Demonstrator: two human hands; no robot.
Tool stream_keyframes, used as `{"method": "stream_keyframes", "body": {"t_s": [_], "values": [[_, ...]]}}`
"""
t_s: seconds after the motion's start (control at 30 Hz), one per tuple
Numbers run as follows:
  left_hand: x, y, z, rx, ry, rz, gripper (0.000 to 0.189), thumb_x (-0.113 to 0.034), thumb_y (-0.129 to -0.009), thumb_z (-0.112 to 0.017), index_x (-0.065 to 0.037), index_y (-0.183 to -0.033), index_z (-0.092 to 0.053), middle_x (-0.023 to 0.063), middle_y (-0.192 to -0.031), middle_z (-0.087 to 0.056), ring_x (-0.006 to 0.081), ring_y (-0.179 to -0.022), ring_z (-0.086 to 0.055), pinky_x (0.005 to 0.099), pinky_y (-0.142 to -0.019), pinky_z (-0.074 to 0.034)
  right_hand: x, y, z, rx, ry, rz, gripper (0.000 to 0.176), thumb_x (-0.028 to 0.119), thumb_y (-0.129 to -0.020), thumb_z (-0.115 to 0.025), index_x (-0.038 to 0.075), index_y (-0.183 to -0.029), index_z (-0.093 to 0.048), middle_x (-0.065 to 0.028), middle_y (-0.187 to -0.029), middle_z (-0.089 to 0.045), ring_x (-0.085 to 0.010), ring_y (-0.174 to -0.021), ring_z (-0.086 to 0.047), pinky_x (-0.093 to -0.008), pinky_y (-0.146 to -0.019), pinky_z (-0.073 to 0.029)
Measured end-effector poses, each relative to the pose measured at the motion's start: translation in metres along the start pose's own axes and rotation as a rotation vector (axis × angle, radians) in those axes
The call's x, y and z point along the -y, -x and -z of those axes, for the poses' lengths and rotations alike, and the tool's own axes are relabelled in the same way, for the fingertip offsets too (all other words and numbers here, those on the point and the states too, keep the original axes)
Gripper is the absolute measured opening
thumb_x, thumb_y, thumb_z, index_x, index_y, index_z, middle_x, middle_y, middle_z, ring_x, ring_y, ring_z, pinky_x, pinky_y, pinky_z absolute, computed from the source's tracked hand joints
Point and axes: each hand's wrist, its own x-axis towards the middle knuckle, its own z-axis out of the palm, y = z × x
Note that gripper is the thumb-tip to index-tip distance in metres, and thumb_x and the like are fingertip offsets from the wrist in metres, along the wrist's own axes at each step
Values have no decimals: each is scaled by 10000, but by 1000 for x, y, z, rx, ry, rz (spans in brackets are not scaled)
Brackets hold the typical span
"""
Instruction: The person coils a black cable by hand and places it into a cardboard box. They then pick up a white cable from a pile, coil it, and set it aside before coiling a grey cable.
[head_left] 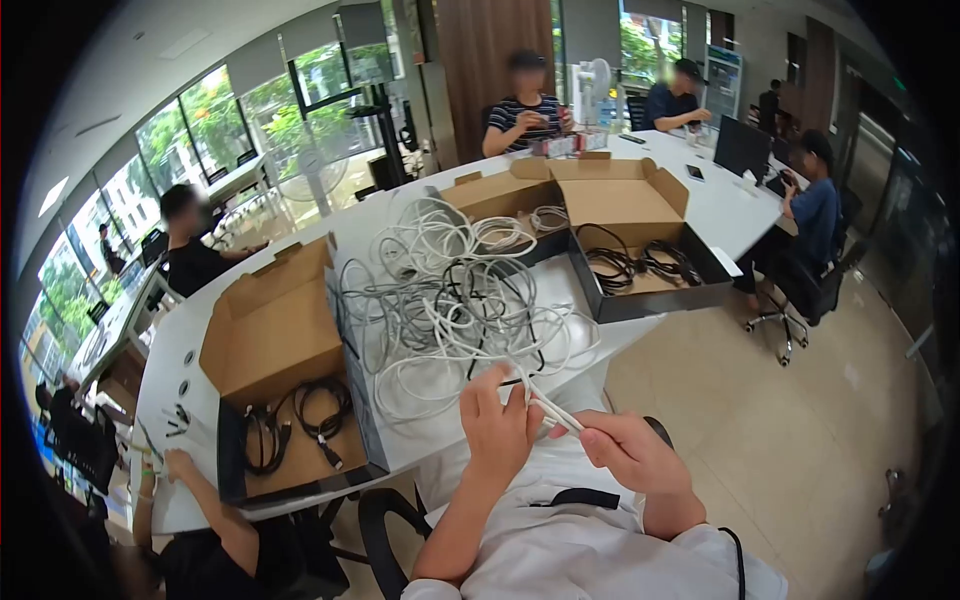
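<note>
At the near edge of the white table (735, 215) we see the left hand (500, 425) and the right hand (632, 452) close together, both grasping one white cable (545, 405); the left hand's fingers are curled round a folded length of it; the right hand pinches the same strands between thumb and fingers just beside; how many times the strands are doubled we cannot tell. From the hands the cable runs up into the tangle of cables (450, 300), white, grey and black, heaped on the middle of the table.

Toward the left edge we find an open cardboard box (275, 335), flaps up, with bundled black cords (300, 425) lying in its dark tray; toward the right edge stands a second open box (625, 205) holding coiled black leads (640, 265); just behind the tangle a third box (500, 195) holds coiled white cable. At the near left corner another person's hand (180, 465) rests on the table's edge; other people sit along the far edge and the left side.
</note>
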Motion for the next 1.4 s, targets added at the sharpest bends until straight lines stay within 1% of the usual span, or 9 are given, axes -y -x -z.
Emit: {"method": "stream_keyframes", "body": {"t_s": [0.13,0.23,0.33,0.43,0.9,1.03,1.23,1.37,1.4], "values": [[11,-6,-9,25,197,-155,218,-191,-887,-514,20,-861,-565,252,-1093,-579,350,-944,-565,487,-906,-388,-10,10,7,35,-83,28,250,137,-977,-444,33,-1133,-608,1,-528,-326,-91,-461,-292,-251,-451,-269],[9,-7,-10,73,434,-138,265,-208,-937,-461,31,-847,-534,220,-1019,-626,313,-815,-620,448,-861,-457,-8,13,5,15,-69,67,262,166,-984,-439,22,-1099,-624,3,-523,-332,-89,-457,-296,-250,-447,-267],[0,1,-9,115,732,72,176,-112,-906,-459,46,-887,-533,149,-939,-643,243,-653,-572,405,-835,-486,-1,14,0,-52,-1,103,329,250,-995,-446,-1,-1040,-655,-4,-518,-384,-93,-456,-329,-257,-446,-286],[-3,8,-19,71,858,102,365,-256,-996,-352,27,-816,-496,164,-854,-642,166,-598,-607,278,-539,-482,1,14,-7,-181,100,169,361,298,-992,-456,0,-1025,-658,-19,-530,-405,-102,-459,-344,-264,-444,-292],[11,16,4,435,1322,521,418,-401,-996,-396,-38,-802,-466,14,-612,-450,85,-547,-400,246,-504,-334,-14,-20,-15,-313,172,124,182,105,-959,-467,5,-999,-614,-118,-598,-468,-182,-480,-407,-289,-478,-341],[17,14,13,472,1561,672,372,-363,-995,-422,-70,-768,-458,-6,-570,-406,70,-516,-335,254,-497,-280,-26,-34,-15,-330,166,178,192,83,-936,-489,-3,-1073,-592,-119,-714,-519,-190,-622,-485,-293,-573,-377],[20,-4,19,-104,1797,830,313,-340,-1018,-367,-133,-785,-398,-47,-557,-233,91,-488,-199,268,-499,-199,-33,-37,-35,-739,423,471,291,87,-895,-536,20,-1176,-565,-104,-919,-582,-203,-829,-543,-275,-767,-418],[26,-18,39,-362,1941,843,294,-309,-1033,-323,-138,-802,-384,-49,-566,-197,84,-494,-164,262,-504,-189,-80,-26,-40,180,-116,-18,373,142,-936,-535,43,-1288,-465,-74,-1121,-580,-147,-1036,-552,-281,-856,-422],[24,-19,41,-368,1929,855,299,-315,-1033,-319,-141,-798,-381,-50,-566,-201,85,-495,-167,263,-506,-193,-87,-32,-45,175,-312,-25,377,142,-942,-531,40,-1296,-452,-84,-1139,-580,-163,-1037,-562,-288,-856,-434]]}}
